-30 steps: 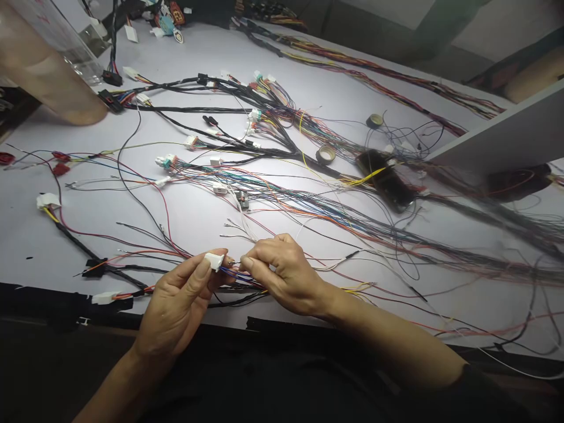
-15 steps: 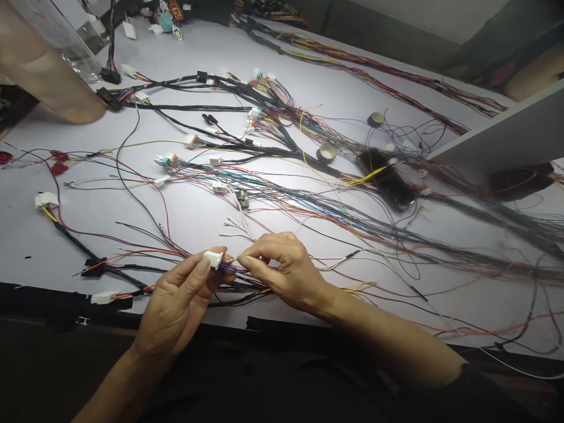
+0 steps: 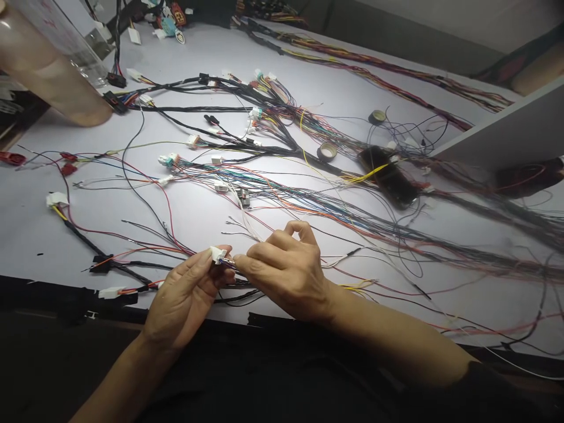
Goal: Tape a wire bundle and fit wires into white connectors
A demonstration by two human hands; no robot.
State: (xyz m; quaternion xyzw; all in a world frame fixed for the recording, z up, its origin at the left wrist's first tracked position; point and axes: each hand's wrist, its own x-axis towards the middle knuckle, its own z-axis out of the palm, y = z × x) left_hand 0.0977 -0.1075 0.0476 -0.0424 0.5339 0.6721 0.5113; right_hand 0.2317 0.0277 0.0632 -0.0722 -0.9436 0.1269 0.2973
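Near the table's front edge, my left hand (image 3: 187, 294) pinches a small white connector (image 3: 217, 254) between thumb and fingers. Blue wire runs out of the connector's right side. My right hand (image 3: 286, 270) is closed on a thin wire (image 3: 230, 261), its metal end pointing at the connector; whether the tip is inside the housing I cannot tell. The right fingertips are just right of the connector, and the palm hides the rest of the wire. Loose wires and a black-sleeved branch lie under both hands.
Wire harnesses (image 3: 282, 150) with several connectors spread over the white table. Tape rolls (image 3: 326, 153) and a dark phone (image 3: 390, 179) lie right of centre. A clear bottle (image 3: 57, 76) stands at the left, a pale panel (image 3: 497, 126) at the right. Part of another person shows at top right.
My right hand has turned over, its back now facing up more, and the wire end is closer to the connector. My left hand still holds the connector; the view has shifted slightly.
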